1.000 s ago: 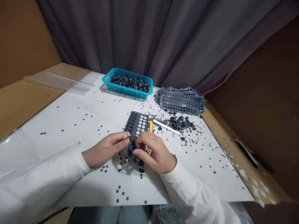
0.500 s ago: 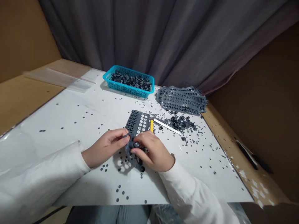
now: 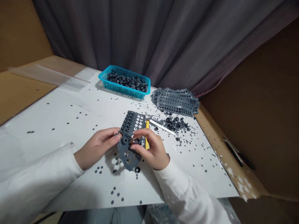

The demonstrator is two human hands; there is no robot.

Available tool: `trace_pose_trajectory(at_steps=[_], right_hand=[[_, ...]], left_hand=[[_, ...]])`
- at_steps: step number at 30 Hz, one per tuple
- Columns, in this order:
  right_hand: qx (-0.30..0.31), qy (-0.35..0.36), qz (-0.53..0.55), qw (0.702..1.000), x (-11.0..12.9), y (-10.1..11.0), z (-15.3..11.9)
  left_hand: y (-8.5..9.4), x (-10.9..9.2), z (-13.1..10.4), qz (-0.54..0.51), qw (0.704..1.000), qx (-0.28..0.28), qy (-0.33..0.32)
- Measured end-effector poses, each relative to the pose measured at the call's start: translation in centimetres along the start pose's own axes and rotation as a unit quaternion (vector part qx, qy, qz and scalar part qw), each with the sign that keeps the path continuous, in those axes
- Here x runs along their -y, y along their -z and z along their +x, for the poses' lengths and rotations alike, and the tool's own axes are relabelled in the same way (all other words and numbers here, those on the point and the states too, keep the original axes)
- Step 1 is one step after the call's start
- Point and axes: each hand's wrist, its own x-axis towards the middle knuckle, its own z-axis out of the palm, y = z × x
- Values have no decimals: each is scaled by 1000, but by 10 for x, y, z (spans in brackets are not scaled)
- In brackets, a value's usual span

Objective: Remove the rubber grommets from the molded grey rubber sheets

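Note:
A dark grey rubber sheet (image 3: pixel 127 157) with rows of round holes and small ring-shaped parts hangs just above the white table. My left hand (image 3: pixel 98 147) pinches its left edge between thumb and fingers. Close beside it, my right hand (image 3: pixel 150 148) has thumb and forefinger curled around a small dark round part (image 3: pixel 135 141) at the sheet's right side; whether that part is loose from the sheet is unclear. Behind both hands, the sheet's far section (image 3: pixel 128 121) shows dark rings on the left and white-looking holes on the right.
A blue basket (image 3: pixel 126 90) of small dark parts stands at the back. Stacked grey perforated sheets (image 3: pixel 176 102), a pile of dark scraps (image 3: pixel 176 124), a white strip (image 3: pixel 162 127) and a yellow strip (image 3: pixel 147 124) lie to the right. Plastic bags (image 3: pixel 63 77) lie back left.
The near part of the sheet has turned flatter toward the camera, showing more of its face. My right thumb and forefinger have shifted on it. The whole view has moved slightly.

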Motion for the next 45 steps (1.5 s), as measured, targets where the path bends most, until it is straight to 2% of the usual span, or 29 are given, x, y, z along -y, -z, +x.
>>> trace_pose_trajectory(at_steps=[4,7,12,15,20,26,33,36,38,39,40,42,45], right_hand=[[-8,-11,20,1000,0,0,-1],[-17,-51,77,996,1,-1,-1],[-20,-115,244,963,3,-2,0],[-2,-132,303,944,3,-1,1],[31,-153,309,938,6,2,1],[56,-141,358,922,10,5,2],[63,-161,318,932,11,3,0],[50,-139,240,959,7,7,3],[-8,-116,80,990,-3,19,7],[-53,-111,-29,992,-10,28,9],[-101,-112,-143,978,-18,38,11],[-177,-163,-329,913,-34,60,13],[-202,-275,-482,807,-49,84,11]], left_hand=[[0,1,0,4,1000,7,6],[1,2,1,4,1000,10,12],[2,4,1,0,1000,12,20],[3,6,1,-4,1000,13,23],[3,6,0,19,999,4,27],[1,1,-1,28,999,-4,22],[2,1,-1,32,999,-7,29],[3,5,-1,26,999,2,34],[3,7,-1,19,999,7,32],[4,7,-1,18,999,8,29],[4,8,-1,20,999,10,26],[3,8,0,33,999,17,20],[2,5,0,50,998,32,25]])
